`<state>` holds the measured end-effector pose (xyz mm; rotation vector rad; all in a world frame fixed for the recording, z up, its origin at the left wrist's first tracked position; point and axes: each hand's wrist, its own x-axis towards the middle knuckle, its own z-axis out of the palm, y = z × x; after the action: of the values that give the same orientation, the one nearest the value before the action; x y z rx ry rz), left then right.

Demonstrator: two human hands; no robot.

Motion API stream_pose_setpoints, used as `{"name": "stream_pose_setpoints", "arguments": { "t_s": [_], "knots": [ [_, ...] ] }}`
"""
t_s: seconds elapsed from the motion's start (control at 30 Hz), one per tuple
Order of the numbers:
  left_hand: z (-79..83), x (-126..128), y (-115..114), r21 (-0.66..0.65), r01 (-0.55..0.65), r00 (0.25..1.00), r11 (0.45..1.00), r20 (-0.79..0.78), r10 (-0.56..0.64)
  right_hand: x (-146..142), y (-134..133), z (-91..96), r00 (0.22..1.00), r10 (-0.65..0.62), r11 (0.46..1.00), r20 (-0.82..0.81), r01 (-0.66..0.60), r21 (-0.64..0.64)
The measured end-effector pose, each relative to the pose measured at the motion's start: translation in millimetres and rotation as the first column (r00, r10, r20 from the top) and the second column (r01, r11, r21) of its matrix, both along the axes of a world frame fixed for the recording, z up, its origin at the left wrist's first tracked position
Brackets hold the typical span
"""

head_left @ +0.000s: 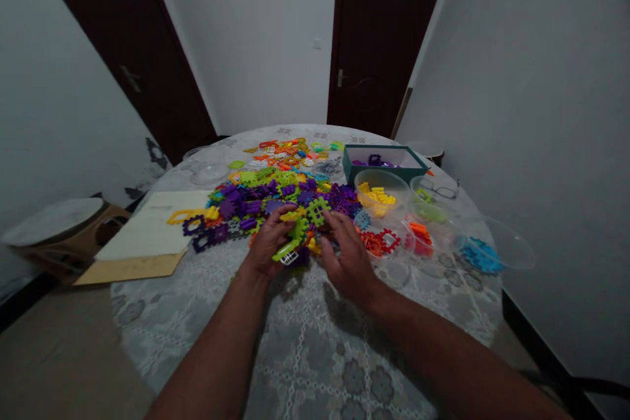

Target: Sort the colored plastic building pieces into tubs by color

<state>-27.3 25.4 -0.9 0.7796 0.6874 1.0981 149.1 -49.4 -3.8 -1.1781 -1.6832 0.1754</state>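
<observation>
Left hand: curled around light-green pieces (pixel 296 233), gripping them above the near edge of the pile; this hand (pixel 268 243) seems to act as the steady support. A small white barred piece (pixel 289 257) shows at the lower end of the cluster.
Right hand: fingertips at the edge of a green window piece (pixel 318 211), thumb standing apart; I cannot tell whether this hand (pixel 348 256) grips it or only touches it. The angle probably keeps the piece facing the wearer.
Green window piece: between the two hands, beside the left hand's pieces, probably held this close so edges can be compared or matched.
Mixed pile: purple and green plastic pieces (pixel 260 193) heaped just beyond the hands, within easy reach; orange and gold pieces (pixel 283 154) lie farther back.
Clear bowls: to the right, largely one colour apiece, which suggests sorting by colour: yellow pieces (pixel 377 199), orange pieces (pixel 420 236), blue pieces (pixel 480 256). Red pieces (pixel 374 244) sit nearer the right hand.
Green box: behind the bowls, its walls (pixel 386 174) around purple pieces, perhaps because that colour is plentiful.
Tabletop: patterned cover (pixel 305 348); its near stretch likely gives the forearms room.
Pale sheet: at the left edge (pixel 152 223), beside the pile; its purpose is unclear.
</observation>
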Motion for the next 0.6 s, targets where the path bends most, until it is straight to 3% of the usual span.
{"name": "stream_pose_setpoints", "arguments": {
  "t_s": [0.17,0.33,0.5,0.6],
  "knots": [
    [-4.8,0.8,0.0,0.019,-0.018,1.0,1.0,-0.006,0.018,29.3,3.7,33.0,0.997,-0.065,0.995,0.039,0.062,0.077],
    [-0.4,2.5,-2.8,0.031,0.002,1.0,1.0,-0.005,-0.002,115.6,16.0,64.5,0.927,-0.327,0.944,0.182,0.312,0.107],
    [4.5,4.2,-4.9,0.064,0.048,0.999,0.997,-0.017,-0.047,212.7,34.4,55.3,0.686,-0.588,0.798,0.428,0.579,0.169],
    [6.1,5.1,-5.7,0.06,0.06,0.998,0.996,-0.033,-0.058,241.6,36.0,45.8,0.598,-0.654,0.728,0.464,0.664,0.17]
  ]
}}
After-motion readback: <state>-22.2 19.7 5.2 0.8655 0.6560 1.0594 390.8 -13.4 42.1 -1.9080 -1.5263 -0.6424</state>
